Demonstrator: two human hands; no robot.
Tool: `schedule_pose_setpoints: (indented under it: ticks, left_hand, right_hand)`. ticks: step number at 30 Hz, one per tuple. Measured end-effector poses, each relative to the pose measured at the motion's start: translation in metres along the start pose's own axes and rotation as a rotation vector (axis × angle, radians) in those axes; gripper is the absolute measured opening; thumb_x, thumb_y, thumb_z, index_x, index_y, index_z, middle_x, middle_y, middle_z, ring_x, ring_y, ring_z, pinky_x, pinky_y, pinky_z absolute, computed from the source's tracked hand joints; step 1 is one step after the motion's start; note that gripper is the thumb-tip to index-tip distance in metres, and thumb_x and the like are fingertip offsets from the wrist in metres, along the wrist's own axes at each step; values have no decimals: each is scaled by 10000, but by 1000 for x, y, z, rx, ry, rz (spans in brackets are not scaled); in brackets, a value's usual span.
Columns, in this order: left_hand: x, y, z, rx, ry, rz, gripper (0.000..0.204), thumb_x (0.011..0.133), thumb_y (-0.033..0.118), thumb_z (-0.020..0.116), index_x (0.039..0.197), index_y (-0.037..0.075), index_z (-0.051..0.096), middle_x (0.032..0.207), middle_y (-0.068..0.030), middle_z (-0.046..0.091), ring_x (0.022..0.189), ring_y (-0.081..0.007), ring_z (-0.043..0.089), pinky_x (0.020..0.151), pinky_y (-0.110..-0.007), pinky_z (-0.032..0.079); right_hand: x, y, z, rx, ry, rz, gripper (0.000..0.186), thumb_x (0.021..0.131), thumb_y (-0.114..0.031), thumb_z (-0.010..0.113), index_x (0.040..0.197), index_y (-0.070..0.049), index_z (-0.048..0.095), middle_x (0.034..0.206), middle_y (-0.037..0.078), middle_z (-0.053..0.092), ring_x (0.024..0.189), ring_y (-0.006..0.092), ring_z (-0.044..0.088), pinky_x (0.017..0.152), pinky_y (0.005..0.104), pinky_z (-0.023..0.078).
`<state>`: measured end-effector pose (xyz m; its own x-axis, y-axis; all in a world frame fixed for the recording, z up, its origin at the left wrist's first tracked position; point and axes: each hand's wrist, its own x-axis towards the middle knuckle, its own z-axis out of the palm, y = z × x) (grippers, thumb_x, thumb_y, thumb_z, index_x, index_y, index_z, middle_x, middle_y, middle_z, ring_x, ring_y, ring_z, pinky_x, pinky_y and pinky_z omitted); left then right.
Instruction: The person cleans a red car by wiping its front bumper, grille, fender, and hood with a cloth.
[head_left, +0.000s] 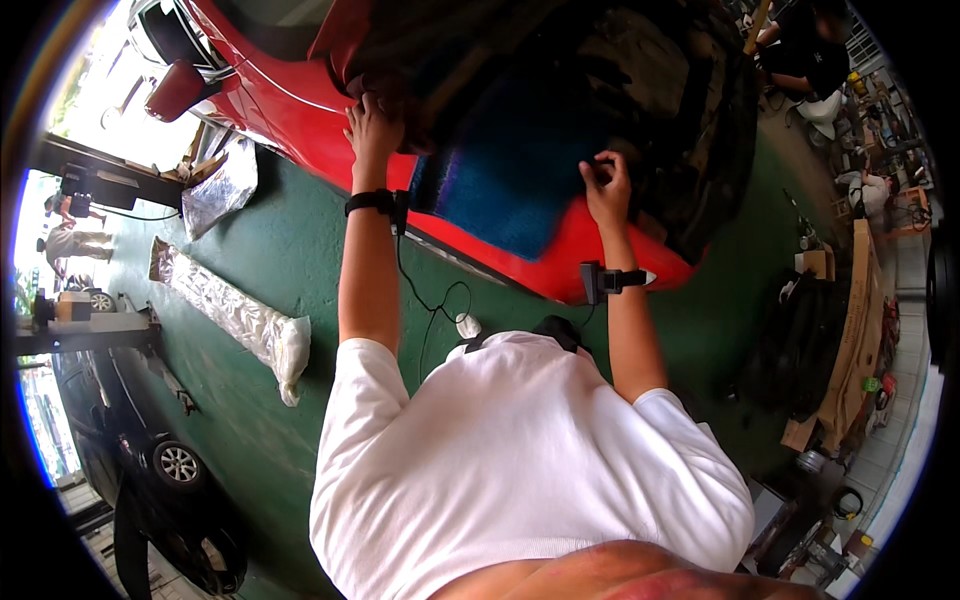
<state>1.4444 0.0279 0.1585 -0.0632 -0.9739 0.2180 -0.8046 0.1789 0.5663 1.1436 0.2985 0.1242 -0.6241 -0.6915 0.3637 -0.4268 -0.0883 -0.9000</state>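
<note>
A red car (275, 105) stands before me with its engine bay (640, 80) exposed and dark inside. Over its near fender lies a blue cloth (510, 185). My left hand (374, 128) rests at the fender's upper edge, fingers apart, beside a dark maroon piece (398, 108) whose kind I cannot make out. Just right of the cloth, my right hand (608, 188) is raised with thumb and fingers curled together; anything between them is too small to see. Black straps with small devices circle both wrists, and a thin black cable (435, 305) hangs from the left one.
A long plastic-wrapped bundle (235, 310) and a silvery sheet (222, 185) lie on the green floor to the left. A dark car (130, 460) stands at lower left. Flattened cardboard (855, 340) and assorted parts line the right side. A person in dark clothes (808, 55) is at far right.
</note>
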Motion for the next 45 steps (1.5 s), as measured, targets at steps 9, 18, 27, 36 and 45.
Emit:
schedule_pose_setpoints:
  ticks: [9,18,27,36,45]
  left_hand:
    - [9,-13,16,71,151,425,541,972,443,586,1434,184,477,1566,-134,424,1473,-405,335,1164,-644,282]
    - [15,-22,23,-120,239,583,461,929,451,637,1321,209,609,1357,-60,605,1332,-310,498,1122,-515,318]
    - [-1,-9,-2,-41,-52,556,499,930,535,613,1259,159,607,1154,-111,634,1201,-359,556,1071,-511,383]
    - [-86,-39,18,-238,128,624,476,910,285,692,1338,116,570,1416,-101,551,1456,-327,390,1184,-557,285]
    - [-21,-100,-30,-19,104,510,560,918,331,680,1410,105,538,1536,-75,487,1486,-317,366,1197,-586,251]
  right_hand:
    - [-50,65,-139,-198,251,182,223,970,-199,717,1007,-61,546,855,42,581,788,147,570,732,331,470]
    - [-88,55,-141,-650,354,151,144,977,-128,656,1077,-41,598,840,92,652,792,243,676,732,403,527]
    - [-87,-77,-68,-1325,196,-62,238,973,-261,619,1131,-84,637,1022,130,681,848,337,696,653,430,563]
    - [-72,-128,116,-660,-379,-390,597,870,-168,709,1425,-88,502,1275,190,598,1137,384,596,936,457,526]
    - [-54,-128,237,-592,-522,-506,732,862,-161,716,1527,-108,415,1429,226,496,1264,403,520,1043,491,446]
